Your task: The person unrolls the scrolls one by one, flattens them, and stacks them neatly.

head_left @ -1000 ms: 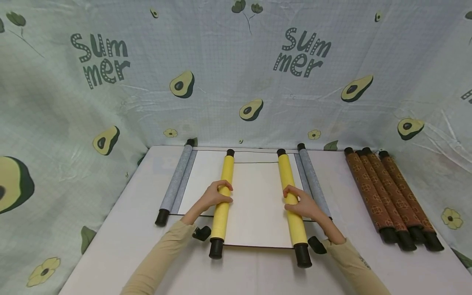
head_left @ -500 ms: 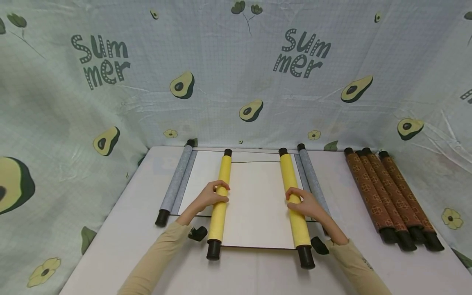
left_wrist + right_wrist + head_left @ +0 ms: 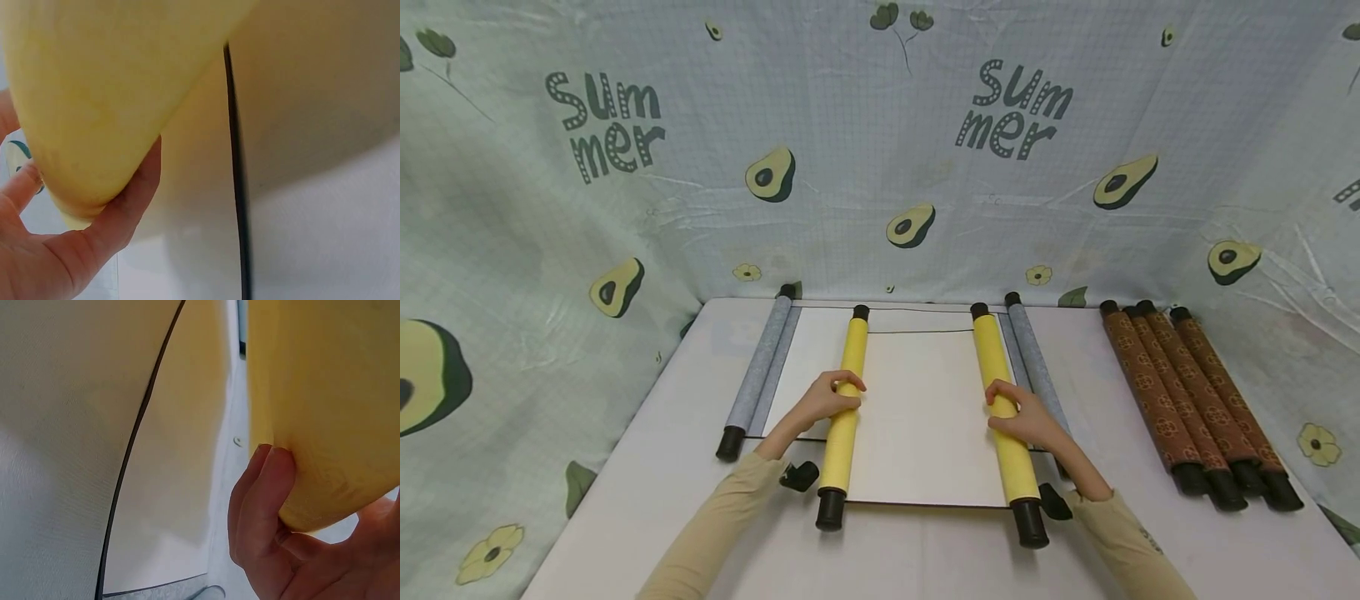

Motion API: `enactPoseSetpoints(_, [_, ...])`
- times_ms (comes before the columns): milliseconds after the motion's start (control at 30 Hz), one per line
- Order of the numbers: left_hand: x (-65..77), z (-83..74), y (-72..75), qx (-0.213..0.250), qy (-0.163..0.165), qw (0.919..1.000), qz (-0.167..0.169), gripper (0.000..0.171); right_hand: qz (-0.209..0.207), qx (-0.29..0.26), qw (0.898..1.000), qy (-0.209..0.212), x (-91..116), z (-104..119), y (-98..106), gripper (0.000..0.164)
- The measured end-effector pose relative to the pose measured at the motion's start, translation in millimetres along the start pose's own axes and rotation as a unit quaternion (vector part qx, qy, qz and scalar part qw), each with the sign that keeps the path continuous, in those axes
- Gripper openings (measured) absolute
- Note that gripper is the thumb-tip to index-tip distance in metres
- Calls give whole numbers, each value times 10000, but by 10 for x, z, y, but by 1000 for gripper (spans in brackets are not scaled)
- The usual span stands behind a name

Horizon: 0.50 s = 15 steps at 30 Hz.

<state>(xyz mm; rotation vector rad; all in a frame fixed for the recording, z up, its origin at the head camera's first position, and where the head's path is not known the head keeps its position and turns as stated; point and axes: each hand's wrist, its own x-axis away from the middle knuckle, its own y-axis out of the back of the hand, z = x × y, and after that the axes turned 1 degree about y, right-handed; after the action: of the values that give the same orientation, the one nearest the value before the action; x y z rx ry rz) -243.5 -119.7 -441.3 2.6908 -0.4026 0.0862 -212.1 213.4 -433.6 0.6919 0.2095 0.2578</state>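
Note:
A scroll with two yellow rolls lies partly unrolled, a white sheet [image 3: 925, 417] stretching between them. My left hand [image 3: 827, 398] grips the left yellow roll [image 3: 842, 446] around its middle, thumb on the near side. On the other side, my right hand [image 3: 1026, 414] holds the right yellow roll [image 3: 1015, 467] the same way. Both rolls end in black knobs. Under this scroll lies another open scroll, with a grey-blue left roll [image 3: 760, 367] and a grey-blue right roll [image 3: 1037, 358]. In the wrist views, fingers and thumbs curl round the yellow rolls, and the sheet's dark edge shows.
Several brown patterned scrolls [image 3: 1195, 400] with black ends lie side by side at the right of the white table [image 3: 662, 500]. A cloth printed with avocados [image 3: 880, 125] hangs behind and at the sides.
The two yellow rolls have moved apart, the left one leftward and the right one rightward, with both hands still holding them. More of the white sheet shows between them.

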Motion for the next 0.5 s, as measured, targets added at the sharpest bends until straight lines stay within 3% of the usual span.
enactPoseSetpoints(167, [-5, -6, -10, -302, -114, 9992, -242, 21, -31, 35, 10000, -76, 4, -22, 7, 16])
enactPoseSetpoints(333, [-3, -4, -15, -503, -301, 9978, -314, 26, -27, 174, 9998, -29, 9, -34, 21, 15])
enactPoseSetpoints(500, [-4, -10, -7, -508, -281, 9977, -356, 27, 12, 225, 9997, 31, 16, -26, 34, 19])
